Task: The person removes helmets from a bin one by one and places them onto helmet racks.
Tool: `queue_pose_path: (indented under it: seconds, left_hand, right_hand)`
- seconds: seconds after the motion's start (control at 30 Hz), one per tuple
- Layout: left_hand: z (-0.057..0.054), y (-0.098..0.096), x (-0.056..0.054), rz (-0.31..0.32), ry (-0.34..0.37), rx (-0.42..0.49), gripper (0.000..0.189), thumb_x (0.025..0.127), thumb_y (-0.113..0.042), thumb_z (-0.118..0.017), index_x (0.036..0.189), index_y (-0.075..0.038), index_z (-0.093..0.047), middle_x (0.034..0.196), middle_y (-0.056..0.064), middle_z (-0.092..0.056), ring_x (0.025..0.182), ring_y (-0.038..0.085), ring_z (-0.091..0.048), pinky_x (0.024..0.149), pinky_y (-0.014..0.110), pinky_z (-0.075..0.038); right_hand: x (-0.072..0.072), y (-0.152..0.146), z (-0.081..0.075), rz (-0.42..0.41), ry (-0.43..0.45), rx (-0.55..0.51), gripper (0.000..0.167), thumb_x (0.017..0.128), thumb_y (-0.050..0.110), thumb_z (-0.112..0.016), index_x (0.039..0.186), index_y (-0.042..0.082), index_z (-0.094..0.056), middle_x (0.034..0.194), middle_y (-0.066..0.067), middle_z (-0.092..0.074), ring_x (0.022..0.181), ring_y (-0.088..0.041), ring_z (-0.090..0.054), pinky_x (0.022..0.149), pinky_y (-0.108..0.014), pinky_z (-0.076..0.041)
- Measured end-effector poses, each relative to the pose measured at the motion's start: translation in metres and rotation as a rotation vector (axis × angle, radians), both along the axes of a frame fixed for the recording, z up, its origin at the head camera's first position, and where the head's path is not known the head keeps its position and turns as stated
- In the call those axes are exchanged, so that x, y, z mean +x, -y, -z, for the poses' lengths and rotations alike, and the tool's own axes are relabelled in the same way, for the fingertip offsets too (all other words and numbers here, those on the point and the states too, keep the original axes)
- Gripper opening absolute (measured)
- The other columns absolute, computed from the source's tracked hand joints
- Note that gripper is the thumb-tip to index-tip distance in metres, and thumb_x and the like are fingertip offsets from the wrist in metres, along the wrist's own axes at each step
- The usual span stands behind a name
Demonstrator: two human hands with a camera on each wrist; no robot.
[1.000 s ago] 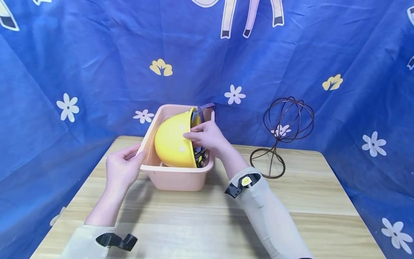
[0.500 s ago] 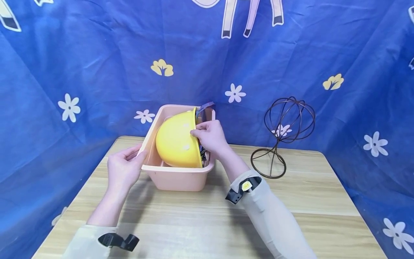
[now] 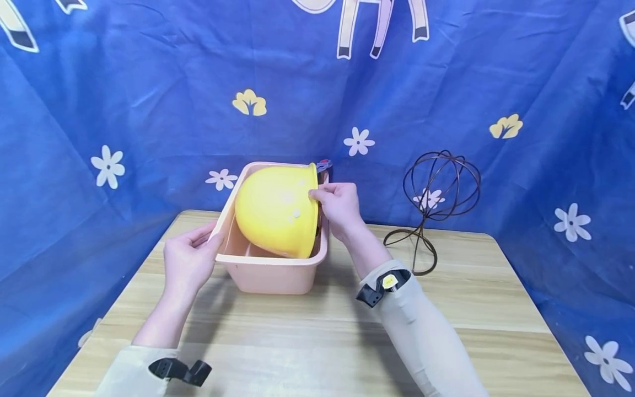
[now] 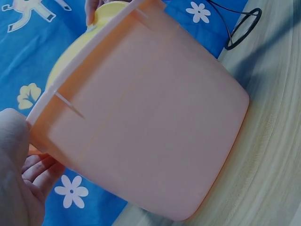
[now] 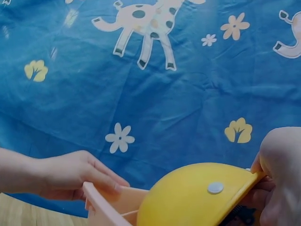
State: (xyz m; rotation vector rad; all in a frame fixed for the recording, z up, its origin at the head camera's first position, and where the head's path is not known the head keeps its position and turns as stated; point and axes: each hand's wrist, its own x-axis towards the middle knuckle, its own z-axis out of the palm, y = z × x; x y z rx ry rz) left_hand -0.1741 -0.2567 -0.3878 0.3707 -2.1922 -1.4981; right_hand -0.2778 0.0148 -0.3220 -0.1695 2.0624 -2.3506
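Observation:
A yellow hard hat (image 3: pixel 275 207) lies on its side in a pink plastic bin (image 3: pixel 270 275), its dome to the left and its open side to the right. My right hand (image 3: pixel 339 207) pinches the hat's brim, thumb on the outer shell and fingers inside. With my left hand (image 3: pixel 190 256) I grip the bin's left rim near the front corner. In the left wrist view the bin's side wall (image 4: pixel 150 113) fills the middle. The right wrist view shows the hat's brim between thumb and fingers (image 5: pixel 265 186). Most of the hat's inside is hidden.
A dark wire stand (image 3: pixel 426 215) with a round cage top stands at the right on the wooden table (image 3: pixel 278 342). Behind the table hangs a blue patterned cloth (image 3: pixel 307 82). A purple strap end (image 3: pixel 324 165) pokes up at the bin's back right corner.
The right hand has moved to the right with the hat's brim, and the dome has turned to show more of its shell. My left hand keeps its place on the bin.

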Motion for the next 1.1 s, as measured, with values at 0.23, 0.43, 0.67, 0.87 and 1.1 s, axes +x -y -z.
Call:
queue_pose_path:
  seconds: [0.23, 0.43, 0.67, 0.87, 1.1]
  left_hand:
    - [0.001, 0.001, -0.004, 0.002, 0.002, -0.022, 0.037, 0.098, -0.023, -0.078, 0.129, -0.003, -0.076, 0.118, 0.021, -0.074, 0.094, -0.003, -0.071, 0.078, 0.012, -0.056]
    - [0.000, 0.004, -0.009, 0.002, 0.020, -0.039, 0.037, 0.098, -0.024, -0.078, 0.129, -0.005, -0.076, 0.119, 0.019, -0.074, 0.100, 0.004, -0.073, 0.078, 0.011, -0.055]
    - [0.000, 0.008, -0.014, 0.003, 0.037, -0.056, 0.038, 0.098, -0.025, -0.078, 0.131, -0.007, -0.075, 0.123, 0.018, -0.073, 0.107, 0.013, -0.073, 0.079, 0.011, -0.055]
    - [0.001, 0.009, -0.015, 0.007, 0.028, -0.049, 0.038, 0.097, -0.023, -0.078, 0.131, -0.006, -0.075, 0.122, 0.018, -0.073, 0.106, 0.010, -0.073, 0.080, 0.011, -0.055]
    - [0.003, 0.012, -0.017, 0.009, 0.015, -0.036, 0.038, 0.097, -0.023, -0.078, 0.130, -0.006, -0.075, 0.123, 0.019, -0.073, 0.099, -0.001, -0.071, 0.078, 0.010, -0.055]
  right_hand:
    - [-0.001, -0.008, -0.011, 0.031, 0.004, -0.123, 0.013, 0.092, -0.006, -0.073, 0.101, -0.012, -0.079, 0.082, -0.015, -0.076, 0.065, -0.014, -0.071, 0.060, -0.024, -0.061]
    - [0.003, -0.011, -0.020, 0.033, -0.029, -0.172, 0.014, 0.093, -0.006, -0.074, 0.105, -0.012, -0.079, 0.088, -0.018, -0.077, 0.065, -0.015, -0.071, 0.057, -0.022, -0.057]
    - [0.008, -0.013, -0.033, 0.047, -0.070, -0.237, 0.013, 0.093, -0.009, -0.072, 0.104, -0.012, -0.079, 0.079, -0.013, -0.075, 0.059, -0.014, -0.065, 0.051, -0.020, -0.048]
    - [0.011, -0.020, -0.043, 0.049, -0.138, -0.313, 0.012, 0.094, -0.011, -0.070, 0.101, -0.014, -0.078, 0.077, -0.013, -0.075, 0.059, -0.014, -0.067, 0.051, -0.020, -0.051]
    - [0.016, -0.033, -0.055, 0.069, -0.169, -0.399, 0.014, 0.094, -0.013, -0.069, 0.106, -0.014, -0.077, 0.085, -0.016, -0.075, 0.063, -0.016, -0.069, 0.055, -0.021, -0.056]
